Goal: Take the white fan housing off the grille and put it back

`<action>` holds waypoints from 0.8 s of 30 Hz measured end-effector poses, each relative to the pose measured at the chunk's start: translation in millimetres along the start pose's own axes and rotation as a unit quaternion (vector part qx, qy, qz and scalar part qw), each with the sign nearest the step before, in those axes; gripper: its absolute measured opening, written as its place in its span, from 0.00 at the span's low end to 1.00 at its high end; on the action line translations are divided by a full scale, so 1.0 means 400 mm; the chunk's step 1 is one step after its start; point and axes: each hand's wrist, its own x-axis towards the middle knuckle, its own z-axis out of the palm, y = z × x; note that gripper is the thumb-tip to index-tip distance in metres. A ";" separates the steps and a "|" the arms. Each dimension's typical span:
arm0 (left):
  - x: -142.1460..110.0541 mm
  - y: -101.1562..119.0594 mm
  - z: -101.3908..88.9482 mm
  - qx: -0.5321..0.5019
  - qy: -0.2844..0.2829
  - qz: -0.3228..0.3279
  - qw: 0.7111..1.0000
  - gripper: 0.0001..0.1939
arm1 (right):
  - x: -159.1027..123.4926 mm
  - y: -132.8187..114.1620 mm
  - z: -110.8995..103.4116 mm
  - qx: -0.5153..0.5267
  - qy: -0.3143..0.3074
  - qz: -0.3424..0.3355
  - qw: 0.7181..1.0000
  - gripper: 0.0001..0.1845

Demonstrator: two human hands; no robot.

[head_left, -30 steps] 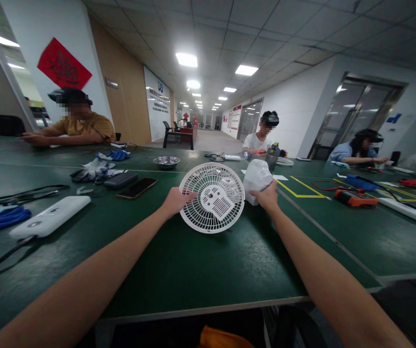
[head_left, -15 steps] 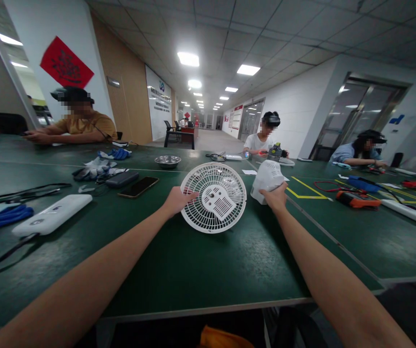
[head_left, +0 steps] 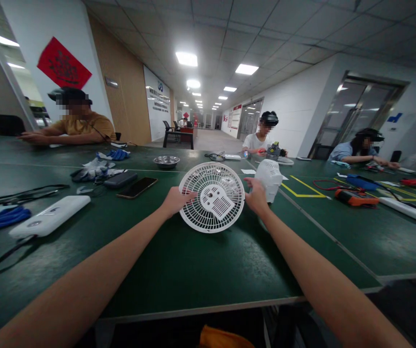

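Note:
A white round fan grille [head_left: 196, 215] stands tilted up in front of me, with a slotted motor cover [head_left: 217, 202] at its middle. My left hand [head_left: 174, 200] grips its left rim, the thumb over the bars and the other fingers hidden behind. At the opposite rim is my right hand [head_left: 257, 195], fingers apart and close to the edge; whether it touches the rim I cannot tell. Just beyond that hand a white plastic housing [head_left: 271, 179] with vent slots stands on the table, partly covered by the hand.
A metal bowl [head_left: 166, 161] lies behind the grille. To the left are a phone [head_left: 137, 187], a dark case [head_left: 121, 179], gloves [head_left: 97, 170] and a white power bank [head_left: 50, 216]. An orange multimeter [head_left: 356, 198] lies right. Several people sit around the green table [head_left: 193, 275].
My right hand has let go of the white housing and moved left to the grille's right rim. The housing stays upright on the table. My left hand keeps its grip.

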 end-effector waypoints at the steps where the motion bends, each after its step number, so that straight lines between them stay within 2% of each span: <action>1: -0.001 0.002 -0.001 0.003 -0.001 0.001 1.000 0.17 | -0.008 -0.006 0.014 0.022 -0.056 -0.023 0.998 0.27; 4: -0.004 0.005 -0.003 0.008 -0.003 -0.005 1.000 0.16 | -0.028 -0.025 0.038 0.057 -0.161 -0.093 0.981 0.24; 7: -0.002 -0.001 -0.005 0.005 -0.006 -0.002 1.000 0.15 | -0.037 -0.037 0.039 0.068 -0.191 -0.127 0.971 0.23; 16: 0.003 -0.010 -0.002 -0.013 -0.006 -0.005 1.000 0.17 | -0.037 -0.033 0.058 0.067 -0.198 -0.132 0.969 0.28; 24: -0.009 0.009 -0.003 -0.016 -0.007 -0.016 1.000 0.19 | -0.039 -0.038 0.087 0.053 -0.174 -0.073 0.981 0.41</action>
